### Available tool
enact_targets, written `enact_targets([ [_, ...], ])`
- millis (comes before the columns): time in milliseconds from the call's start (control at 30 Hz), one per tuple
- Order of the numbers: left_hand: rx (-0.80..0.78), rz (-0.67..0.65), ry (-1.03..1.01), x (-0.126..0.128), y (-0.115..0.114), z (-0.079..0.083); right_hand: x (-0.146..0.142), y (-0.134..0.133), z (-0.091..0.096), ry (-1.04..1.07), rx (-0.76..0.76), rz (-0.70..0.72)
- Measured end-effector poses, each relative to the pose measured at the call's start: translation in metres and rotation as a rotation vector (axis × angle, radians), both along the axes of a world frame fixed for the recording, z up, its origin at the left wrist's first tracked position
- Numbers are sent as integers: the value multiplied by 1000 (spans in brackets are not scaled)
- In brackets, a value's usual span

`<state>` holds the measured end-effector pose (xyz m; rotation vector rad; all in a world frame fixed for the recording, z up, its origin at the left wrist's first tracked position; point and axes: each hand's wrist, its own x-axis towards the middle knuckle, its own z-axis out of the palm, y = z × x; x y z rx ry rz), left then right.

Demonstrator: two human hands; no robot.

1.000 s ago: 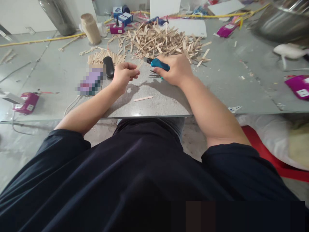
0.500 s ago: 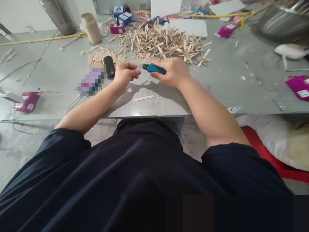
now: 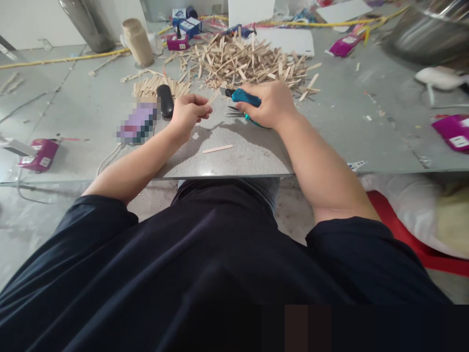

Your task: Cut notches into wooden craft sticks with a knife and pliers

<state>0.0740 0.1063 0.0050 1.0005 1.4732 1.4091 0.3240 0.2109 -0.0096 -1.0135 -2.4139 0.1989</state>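
Between its closed fingertips, my left hand (image 3: 191,112) pinches a wooden craft stick (image 3: 215,97) that points up and right. My right hand (image 3: 273,103) is wrapped around a blue utility knife (image 3: 246,97), its blade near the stick's far end. Whether blade and stick touch I cannot tell. Under the right hand lies a metal tool with pointed jaws and teal handles (image 3: 236,112), partly hidden. One loose craft stick (image 3: 218,148) rests on the table in front of me. A big heap of craft sticks (image 3: 249,63) lies just beyond my hands.
Left of my left hand are a black oblong case (image 3: 166,101) and a blurred-out purple device (image 3: 139,122). Neater sticks (image 3: 150,86) lie behind the case. A jar (image 3: 138,43) stands farther back, and a large metal pot (image 3: 432,32) at the back right.
My right hand with the utility knife has moved right and slightly up, away from my left hand. The stick in my left hand and the teal-handled tool now show.
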Motion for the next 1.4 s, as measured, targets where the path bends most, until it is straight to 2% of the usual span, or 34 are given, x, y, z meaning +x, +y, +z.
enact_targets([
  [267, 31, -27, 6, -4, 2, -6, -12, -17, 3, -100, -57, 95],
  [400, 26, -44, 5, -6, 5, -9, -9, -15, 5, -86, -55, 38],
  [567, -12, -19, 4, 0, 1, -2, -3, -6, 3, -24, -10, -43],
  [700, -10, -19, 15, -1, 0, -2, -5, -11, 3, -69, -21, 32],
  [867, 18, -62, 19, -10, 7, -12, -12, -19, 2, -121, -32, 98],
  [1000, 9, -59, 10, -11, 9, -14, -10, -13, 0, -99, -25, 34],
  [1233, -7, -9, 18, -4, 3, -6, -4, -3, 1, -32, 12, -134],
  [1400, 11, 10, -48, -2, 2, -2, -5, -5, -1, 67, 38, -147],
])
